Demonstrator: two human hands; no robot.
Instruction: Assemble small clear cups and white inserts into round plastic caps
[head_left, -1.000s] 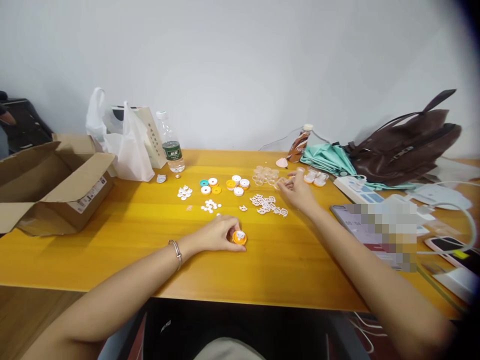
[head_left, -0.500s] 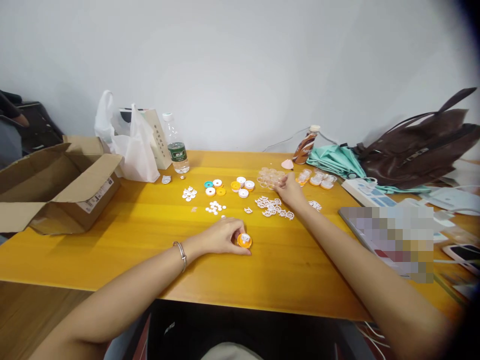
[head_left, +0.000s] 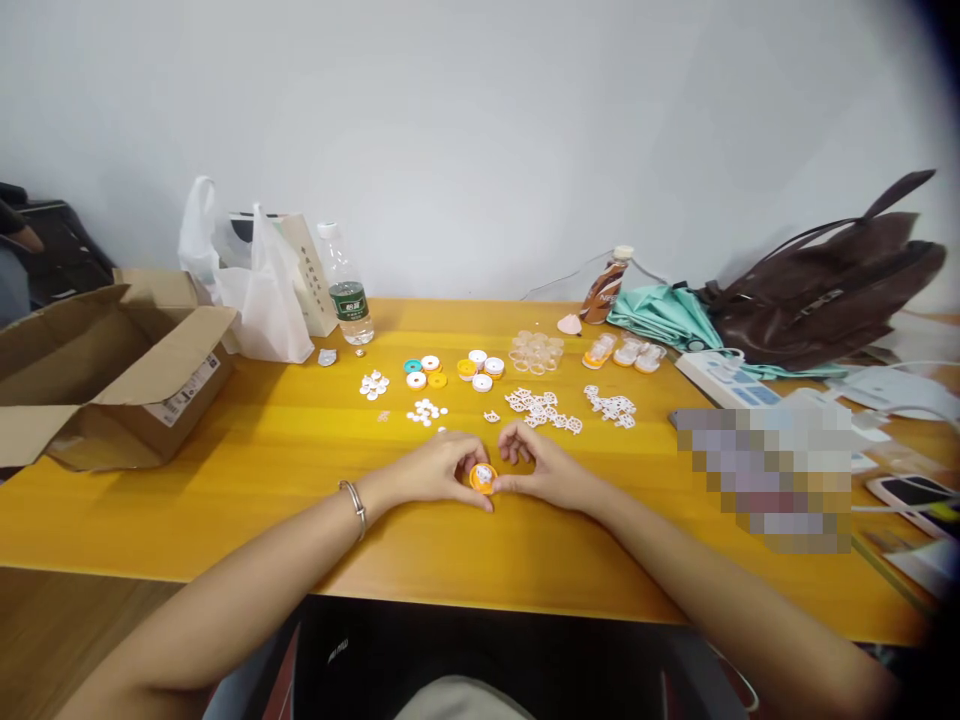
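A small orange round cap [head_left: 483, 478] with a white piece in it rests on the yellow wooden table [head_left: 300, 470]. My left hand [head_left: 435, 467], with a bracelet on the wrist, pinches the cap from the left. From the right, my right hand [head_left: 541, 468] meets it, fingers curled and touching the cap's edge. Just beyond my hands lie white cut-out pieces [head_left: 541, 409], small white discs [head_left: 424, 410], coloured round caps [head_left: 450, 368] and clear rings [head_left: 534, 350].
An open cardboard box [head_left: 105, 375] stands at the left, with white plastic bags [head_left: 251, 290] and a water bottle [head_left: 343, 287] behind. At the right are a brown bag [head_left: 821, 290], a teal cloth [head_left: 660, 315], a power strip [head_left: 724, 380] and phones [head_left: 911, 495].
My right hand has drawn back from the clear rings at the far side to the orange cap. A further cluster of white cut-outs now shows where it was. My left hand stayed.
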